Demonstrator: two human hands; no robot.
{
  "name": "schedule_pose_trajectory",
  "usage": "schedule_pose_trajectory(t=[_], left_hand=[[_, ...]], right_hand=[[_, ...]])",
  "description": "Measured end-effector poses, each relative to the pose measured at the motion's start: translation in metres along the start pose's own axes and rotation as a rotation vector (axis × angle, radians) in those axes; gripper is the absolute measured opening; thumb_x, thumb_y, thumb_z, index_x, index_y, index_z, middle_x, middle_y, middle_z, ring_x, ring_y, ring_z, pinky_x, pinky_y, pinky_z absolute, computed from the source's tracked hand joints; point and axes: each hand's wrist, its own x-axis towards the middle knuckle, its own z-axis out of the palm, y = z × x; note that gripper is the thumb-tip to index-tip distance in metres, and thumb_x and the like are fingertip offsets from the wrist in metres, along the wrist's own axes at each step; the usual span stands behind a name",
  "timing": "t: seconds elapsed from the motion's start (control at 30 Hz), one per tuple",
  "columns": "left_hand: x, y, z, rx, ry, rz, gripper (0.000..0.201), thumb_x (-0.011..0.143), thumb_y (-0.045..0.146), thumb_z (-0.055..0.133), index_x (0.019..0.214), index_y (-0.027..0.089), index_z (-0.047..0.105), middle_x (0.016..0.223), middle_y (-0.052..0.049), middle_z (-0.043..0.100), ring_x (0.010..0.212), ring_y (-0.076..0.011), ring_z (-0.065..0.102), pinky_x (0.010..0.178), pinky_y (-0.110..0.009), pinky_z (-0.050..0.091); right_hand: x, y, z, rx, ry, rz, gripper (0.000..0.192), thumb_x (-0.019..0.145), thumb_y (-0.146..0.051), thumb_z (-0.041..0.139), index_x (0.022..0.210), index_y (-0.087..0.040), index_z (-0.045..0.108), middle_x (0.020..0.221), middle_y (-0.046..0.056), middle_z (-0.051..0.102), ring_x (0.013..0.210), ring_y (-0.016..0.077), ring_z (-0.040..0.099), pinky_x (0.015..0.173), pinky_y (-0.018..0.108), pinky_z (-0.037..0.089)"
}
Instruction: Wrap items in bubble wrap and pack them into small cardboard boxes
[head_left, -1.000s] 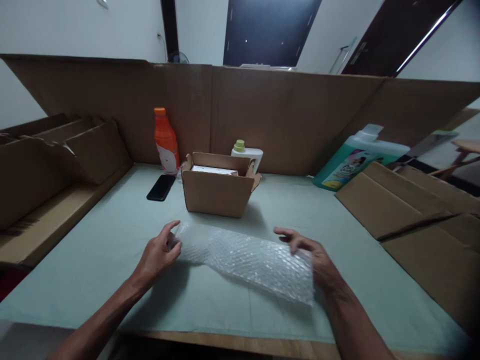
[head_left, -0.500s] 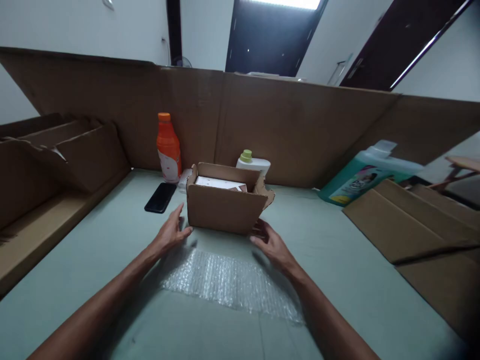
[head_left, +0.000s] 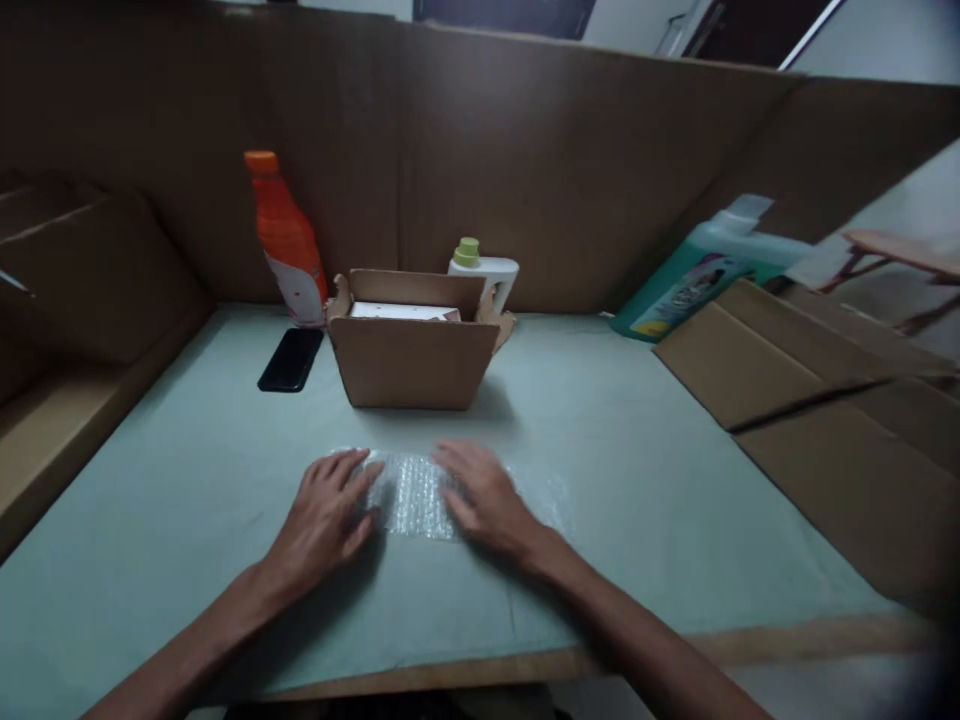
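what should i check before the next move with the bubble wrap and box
1. Bubble wrap flat on the table: ok.
2. Left hand pressing the wrap's left end: ok.
3. Right hand flat on the wrap: ok.
4. Box open, flaps up, clear of the wrap: ok.
5. Room left in the box beside the white item: cannot tell.
6. Phone and orange bottle clear of the hands: ok.

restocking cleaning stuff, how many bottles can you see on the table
3. An orange bottle stands at the back left by the phone; a white bottle with a green cap sits behind the open cardboard box; a green jug leans at the back right. Others may be hidden.
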Motion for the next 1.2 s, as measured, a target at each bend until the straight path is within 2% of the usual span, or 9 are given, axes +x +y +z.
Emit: schedule_pose_trajectory(t=[0.13,0.33,0.47,0.6,0.7,0.8,0.9,1.1,1.2], left_hand=[[-0.017,0.005,0.015,0.06,-0.129,0.021,0.034,0.089,0.025,0.056,0.121,0.025,0.064,0.127,-0.01,0.066,0.115,-0.0317,0.059,0.095,-0.051,0.046],[-0.021,-0.015,0.012,-0.031,-0.15,0.085,0.036,0.092,0.032,0.056,0.127,0.026,0.063,0.135,-0.007,0.064,0.123,-0.029,0.057,0.102,-0.048,0.044],[-0.023,-0.017,0.004,0.091,0.003,-0.108,0.039,0.095,0.037,0.049,0.124,0.017,0.065,0.133,-0.015,0.063,0.124,-0.0327,0.055,0.104,-0.051,0.043],[-0.027,-0.016,0.003,0.228,0.064,-0.387,0.044,0.086,0.04,0.056,0.116,0.01,0.068,0.136,-0.025,0.058,0.132,-0.0434,0.047,0.106,-0.062,0.039],[-0.03,-0.013,0.005,0.143,0.064,-0.436,0.024,0.082,0.031,0.056,0.092,0.015,0.071,0.129,-0.02,0.064,0.13,-0.0416,0.051,0.105,-0.06,0.041],[-0.024,-0.009,-0.002,0.086,0.088,-0.418,0.019,0.08,0.022,0.053,0.091,0.018,0.069,0.102,-0.011,0.074,0.1,-0.0296,0.068,0.094,-0.046,0.05],[-0.001,-0.006,-0.015,0.07,0.102,-0.374,0.028,0.085,0.021,0.051,0.109,0.02,0.065,0.092,-0.005,0.074,0.086,-0.0231,0.069,0.088,-0.038,0.052],[0.054,0.01,-0.008,0.052,0.086,-0.184,0.066,0.082,0.016,0.062,0.145,0.015,0.044,0.135,-0.017,0.061,0.125,-0.033,0.055,0.109,-0.054,0.039],[0.029,0.015,-0.008,0.018,0.039,-0.076,0.068,0.081,0.009,0.057,0.147,0.017,0.041,0.146,-0.016,0.051,0.136,-0.0317,0.046,0.113,-0.054,0.037]], right_hand=[[-0.034,-0.01,0.007,-0.127,-0.233,-0.12,0.043,0.094,-0.031,0.063,0.136,-0.024,0.058,0.151,0.009,0.052,0.139,0.0252,0.045,0.111,0.048,0.04],[-0.135,0.068,-0.071,-0.336,0.082,0.301,0.034,0.1,-0.038,0.045,0.115,-0.023,0.072,0.122,0.011,0.073,0.117,0.0301,0.065,0.095,0.053,0.05],[-0.122,0.078,-0.079,-0.316,0.155,0.33,0.033,0.095,-0.036,0.048,0.114,-0.023,0.071,0.118,0.011,0.074,0.116,0.0301,0.065,0.098,0.051,0.048],[-0.074,0.065,-0.054,-0.223,0.063,0.366,0.027,0.086,-0.032,0.057,0.106,-0.018,0.07,0.131,0.017,0.066,0.125,0.0341,0.058,0.1,0.052,0.046],[-0.068,0.051,-0.051,-0.2,0.032,0.344,0.014,0.085,-0.03,0.055,0.084,-0.019,0.065,0.113,0.016,0.072,0.108,0.0313,0.066,0.09,0.047,0.051],[-0.093,0.025,-0.063,-0.009,-0.038,0.385,0.017,0.09,-0.035,0.052,0.087,-0.021,0.061,0.085,0.006,0.071,0.08,0.0225,0.067,0.075,0.037,0.053],[-0.13,-0.013,-0.065,0.389,-0.125,0.483,0.032,0.09,-0.041,0.058,0.115,-0.022,0.061,0.081,0.001,0.065,0.073,0.0175,0.064,0.069,0.031,0.052],[-0.164,-0.072,-0.012,0.998,-0.275,0.715,0.073,0.087,-0.047,0.064,0.153,-0.037,0.035,0.095,0.0,0.061,0.062,0.0114,0.061,0.045,0.021,0.046],[-0.163,-0.077,0.003,1.01,-0.234,0.679,0.051,0.088,-0.047,0.062,0.136,-0.03,0.059,0.099,0.005,0.067,0.076,0.0166,0.069,0.055,0.025,0.055]])
